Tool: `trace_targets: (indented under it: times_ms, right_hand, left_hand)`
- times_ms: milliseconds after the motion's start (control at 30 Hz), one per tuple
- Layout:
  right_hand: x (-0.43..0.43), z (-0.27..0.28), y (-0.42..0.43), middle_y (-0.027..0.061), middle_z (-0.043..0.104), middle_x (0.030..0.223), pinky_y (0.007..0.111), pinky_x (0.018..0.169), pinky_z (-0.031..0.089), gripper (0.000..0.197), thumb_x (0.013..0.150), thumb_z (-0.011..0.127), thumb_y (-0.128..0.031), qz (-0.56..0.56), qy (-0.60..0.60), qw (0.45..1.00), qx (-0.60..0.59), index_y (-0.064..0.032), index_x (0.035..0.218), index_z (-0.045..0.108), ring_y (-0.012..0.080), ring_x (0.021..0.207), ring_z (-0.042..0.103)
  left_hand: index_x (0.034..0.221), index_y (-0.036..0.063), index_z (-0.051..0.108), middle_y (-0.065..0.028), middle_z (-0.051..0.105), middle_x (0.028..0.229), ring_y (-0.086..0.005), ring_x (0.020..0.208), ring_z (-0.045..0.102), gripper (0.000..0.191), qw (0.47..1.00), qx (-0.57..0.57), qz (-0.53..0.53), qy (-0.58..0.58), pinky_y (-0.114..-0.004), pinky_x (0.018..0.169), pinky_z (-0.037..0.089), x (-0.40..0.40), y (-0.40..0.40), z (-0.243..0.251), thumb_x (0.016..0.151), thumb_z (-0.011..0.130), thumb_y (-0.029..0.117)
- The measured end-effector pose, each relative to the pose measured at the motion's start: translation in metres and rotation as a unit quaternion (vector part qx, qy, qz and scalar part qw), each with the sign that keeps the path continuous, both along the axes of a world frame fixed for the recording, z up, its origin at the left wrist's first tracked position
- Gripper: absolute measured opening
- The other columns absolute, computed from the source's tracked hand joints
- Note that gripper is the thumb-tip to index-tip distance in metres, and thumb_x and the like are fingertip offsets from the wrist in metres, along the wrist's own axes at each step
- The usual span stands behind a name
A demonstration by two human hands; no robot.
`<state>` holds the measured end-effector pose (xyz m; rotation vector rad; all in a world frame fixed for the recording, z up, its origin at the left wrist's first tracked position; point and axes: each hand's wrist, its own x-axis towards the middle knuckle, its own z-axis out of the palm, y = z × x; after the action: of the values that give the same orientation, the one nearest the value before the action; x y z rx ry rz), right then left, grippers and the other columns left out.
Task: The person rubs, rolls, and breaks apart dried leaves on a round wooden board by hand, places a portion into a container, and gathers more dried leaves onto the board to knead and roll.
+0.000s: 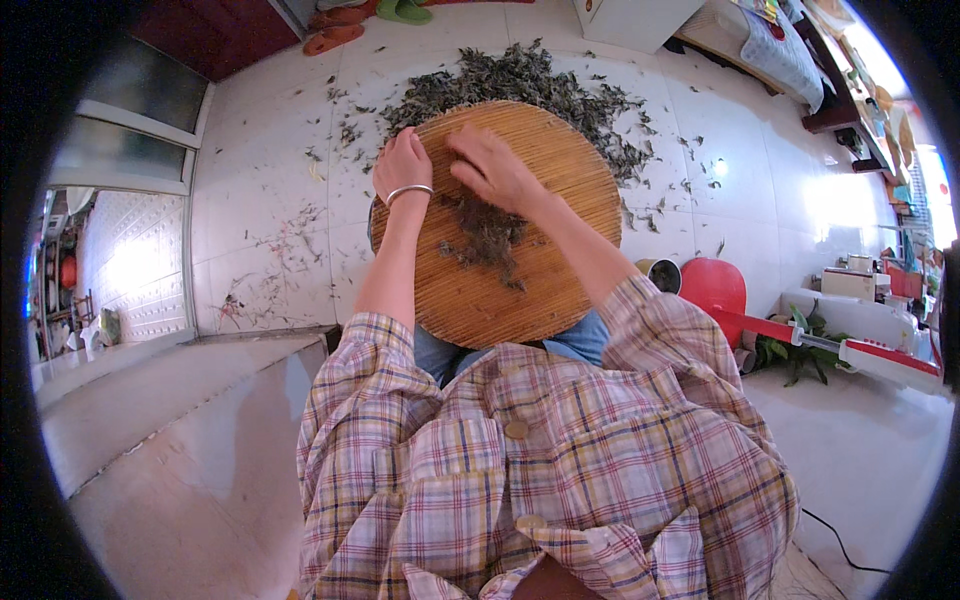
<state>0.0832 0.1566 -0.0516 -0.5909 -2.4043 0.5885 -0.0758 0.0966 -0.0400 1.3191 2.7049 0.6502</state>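
Note:
A round, ribbed board [525, 300], apparently bamboo or wood, lies across my lap. The fingers of my left hand [405, 166], with a silver bangle at the wrist, curl over its far left rim. Blurred by motion, my right hand [491, 169] is over the far half of the board, thumb and fingers apart and nothing visible in it. Between my forearms, a small heap of dark, dried, crumbled leaves [487, 236] lies on the board, partly covered by the right hand.
A large pile of dried leaves [517, 71] spreads over the tiled floor [277, 157] beyond the board, with scattered bits around. To my right are a tin [664, 276], a red plastic object [716, 289] and a green plant [802, 349]. Slippers [334, 39] lie at the far left.

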Motion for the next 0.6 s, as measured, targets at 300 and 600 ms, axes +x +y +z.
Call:
trace_targets:
  times_ms: [300, 600]
  right_hand:
    - [-0.003, 0.016, -0.01, 0.0178, 0.052, 0.132, 0.044, 0.108, 0.031, 0.046, 0.091, 0.054, -0.038, -0.025, -0.013, 0.999, 0.038, -0.0041, 0.122, 0.057, 0.0328, 0.128, 0.042]
    - [0.059, 0.037, -0.082, 0.0145, 0.045, 0.138, 0.049, 0.106, 0.028, 0.052, 0.086, 0.06, -0.045, 0.058, -0.097, 0.993, -0.009, -0.0117, 0.125, 0.056, 0.0358, 0.132, 0.035]
  left_hand:
    - [0.112, 0.0151, 0.064, -0.0107, 0.066, 0.109, -0.0312, 0.1, 0.062, 0.039, 0.996, 0.036, -0.011, -0.086, -0.044, 0.084, 0.049, -0.004, 0.001, 0.003, 0.095, 0.037, 0.038]
    - [0.12, 0.0143, 0.059, -0.0171, 0.062, 0.115, -0.0377, 0.103, 0.059, 0.057, 0.987, -0.07, -0.026, -0.143, -0.049, 0.086, 0.048, -0.031, -0.015, 0.011, 0.096, 0.021, 0.049]
